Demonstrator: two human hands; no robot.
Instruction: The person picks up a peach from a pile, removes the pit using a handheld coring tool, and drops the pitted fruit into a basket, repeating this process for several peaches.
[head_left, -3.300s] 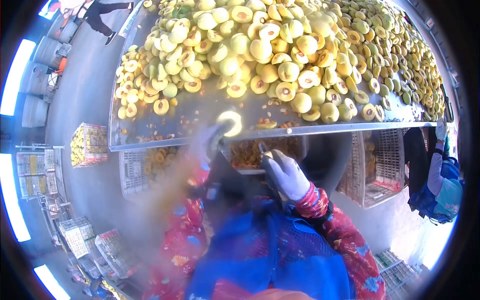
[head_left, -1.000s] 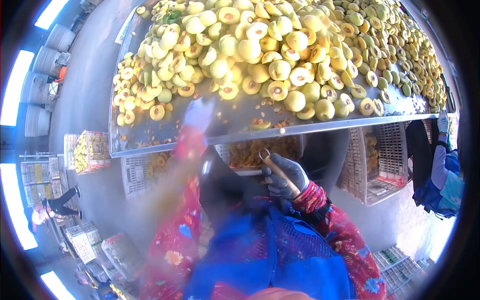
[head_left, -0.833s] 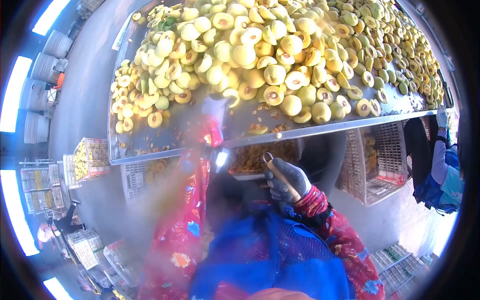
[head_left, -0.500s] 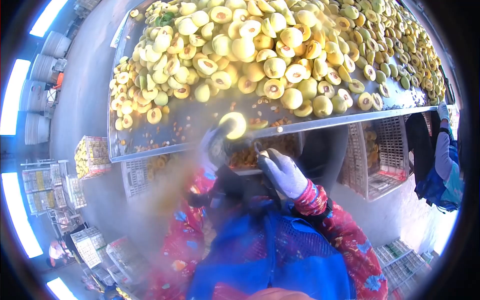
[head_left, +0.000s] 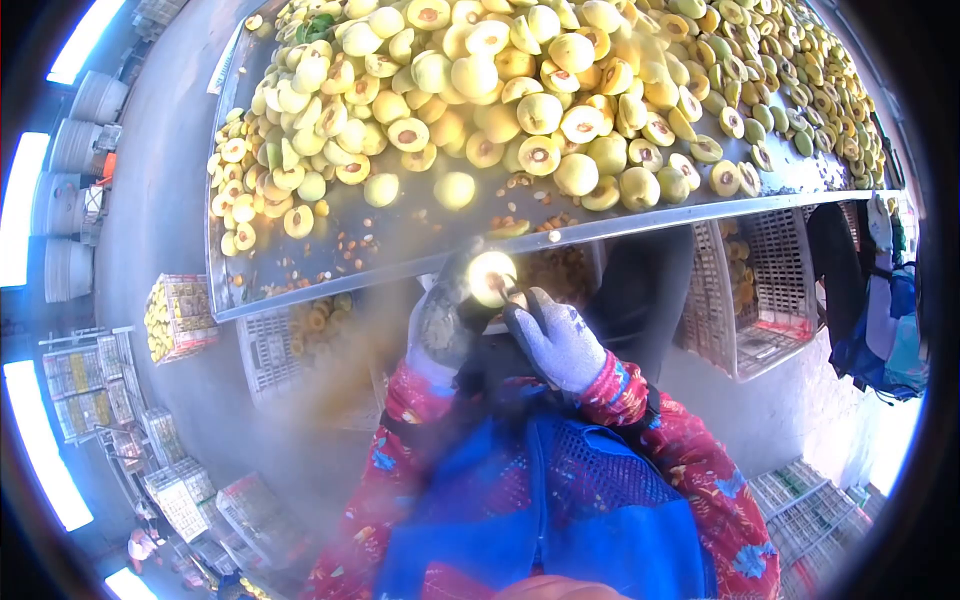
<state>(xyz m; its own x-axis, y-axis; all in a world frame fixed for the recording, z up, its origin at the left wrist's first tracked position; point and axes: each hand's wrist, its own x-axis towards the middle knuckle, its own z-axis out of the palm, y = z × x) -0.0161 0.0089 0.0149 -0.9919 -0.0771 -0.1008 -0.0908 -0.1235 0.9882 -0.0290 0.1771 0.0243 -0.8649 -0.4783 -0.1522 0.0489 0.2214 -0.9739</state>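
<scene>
My left hand (head_left: 440, 325), in a pale glove with dark, soiled fingers, grips a yellow peach half (head_left: 490, 277) just below the table's front edge. Its cut side faces up, strongly lit. Closed round a small pitting tool (head_left: 516, 297) is my right hand (head_left: 562, 343), also gloved; the tool's tip touches or nearly touches the fruit, and most of the tool is hidden by the fingers. Beyond both hands, a large heap of peach halves (head_left: 540, 115), some with pits showing, covers much of the metal table (head_left: 400, 215). Loose pits (head_left: 350, 250) are scattered near its front.
Under the table edge stand plastic crates, one at the right (head_left: 765, 300) and one at the left (head_left: 270, 350), with fruit inside. A fruit-filled crate (head_left: 180, 315) sits by the left corner. A co-worker (head_left: 880, 310) is at the far right.
My left hand has drawn the peach half down and right, off the table edge, to meet my right hand. The tool now reaches the fruit. The view has shifted slightly.
</scene>
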